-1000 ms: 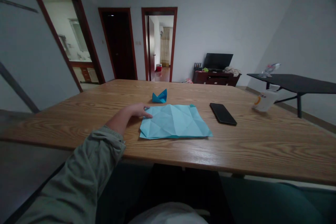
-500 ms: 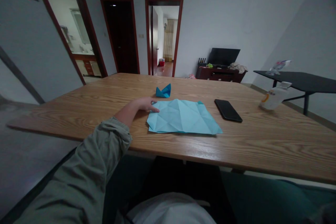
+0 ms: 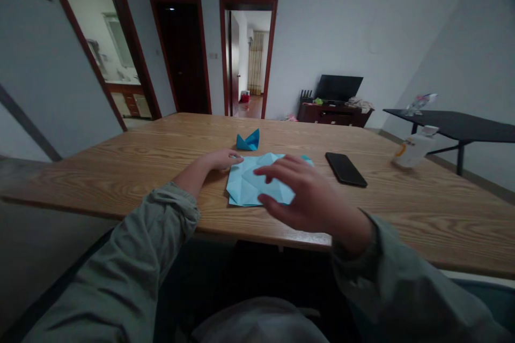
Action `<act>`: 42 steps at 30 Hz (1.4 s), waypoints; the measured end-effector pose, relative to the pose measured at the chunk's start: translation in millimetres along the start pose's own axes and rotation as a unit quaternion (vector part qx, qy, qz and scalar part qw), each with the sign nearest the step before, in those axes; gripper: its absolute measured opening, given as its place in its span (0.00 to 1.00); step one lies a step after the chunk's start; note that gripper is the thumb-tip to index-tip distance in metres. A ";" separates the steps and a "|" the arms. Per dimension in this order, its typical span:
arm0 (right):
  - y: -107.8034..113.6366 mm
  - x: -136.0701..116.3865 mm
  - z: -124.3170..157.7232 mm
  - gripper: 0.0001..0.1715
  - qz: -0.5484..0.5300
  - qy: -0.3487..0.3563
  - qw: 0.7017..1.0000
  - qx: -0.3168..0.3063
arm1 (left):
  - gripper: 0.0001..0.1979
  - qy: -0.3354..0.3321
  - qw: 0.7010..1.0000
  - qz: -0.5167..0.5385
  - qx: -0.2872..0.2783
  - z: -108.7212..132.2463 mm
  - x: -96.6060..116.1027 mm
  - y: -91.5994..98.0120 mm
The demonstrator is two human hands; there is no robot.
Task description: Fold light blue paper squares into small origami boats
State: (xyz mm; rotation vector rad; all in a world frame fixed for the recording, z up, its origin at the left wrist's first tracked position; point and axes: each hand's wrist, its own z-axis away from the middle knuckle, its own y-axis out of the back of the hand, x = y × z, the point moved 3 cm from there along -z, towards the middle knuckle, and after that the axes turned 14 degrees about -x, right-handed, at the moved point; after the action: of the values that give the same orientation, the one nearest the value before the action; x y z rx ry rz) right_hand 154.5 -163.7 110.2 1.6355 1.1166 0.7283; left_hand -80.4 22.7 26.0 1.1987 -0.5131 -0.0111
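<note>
Our creased light-blue paper (image 3: 243,181) lies on the surface (image 3: 132,158), its right part hidden behind our blurred right hand (image 3: 303,193), thumb and fingers spread wide. Our left hand (image 3: 221,159) touches the paper's far left corner; whether it pinches, we cannot tell. Beyond sits a folded blue shape (image 3: 250,142).

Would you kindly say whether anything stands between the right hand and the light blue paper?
Nothing visible does: the right hand, grip open, appears above the light blue paper. The left hand is at the paper's left edge; the phone lies farther right.
</note>
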 end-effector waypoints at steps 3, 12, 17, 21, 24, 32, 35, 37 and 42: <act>-38.9 18.4 -12.5 0.32 -0.001 -0.011 0.993 -0.115 | 0.27 -0.002 1.000 0.010 -0.003 -1.2 -2.3 -1.7; -72.9 53.0 -6.4 0.33 -0.041 -0.038 0.980 -0.190 | 0.27 -0.007 0.999 0.031 0.004 0.4 -1.7 -3.6; -64.1 49.6 -5.5 0.26 -0.068 -0.023 0.985 -0.155 | 0.29 -0.007 0.999 0.041 -0.005 2.1 -2.8 -4.3; -60.2 46.8 -6.4 0.24 -0.065 -0.028 0.987 -0.142 | 0.29 -0.014 0.999 0.037 -0.008 1.7 -3.9 -4.9; -60.1 46.1 -7.2 0.25 -0.050 -0.037 0.989 -0.134 | 0.29 -0.009 0.999 0.035 -0.012 1.4 -3.9 -4.9; -73.2 48.1 -11.2 0.15 -0.003 -0.051 0.990 -0.135 | 0.34 -0.018 1.000 0.023 0.002 2.1 -1.6 -2.8; -72.8 46.4 -11.9 0.13 0.001 -0.036 0.991 -0.129 | 0.34 -0.020 0.999 0.025 0.001 2.8 -1.3 -3.1; -70.4 45.8 -11.1 0.12 -0.002 -0.029 0.993 -0.119 | 0.34 -0.025 0.999 0.029 -0.001 3.1 -1.3 -3.3; -65.6 47.5 -6.7 0.10 -0.001 -0.014 0.993 -0.114 | 0.34 -0.017 0.999 0.035 -0.014 3.9 -1.7 -3.5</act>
State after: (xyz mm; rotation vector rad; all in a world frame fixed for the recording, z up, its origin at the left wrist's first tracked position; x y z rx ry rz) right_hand 146.2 -111.6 48.4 1.4467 0.9767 0.7987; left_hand -82.4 18.3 23.3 1.1547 -0.5827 0.0205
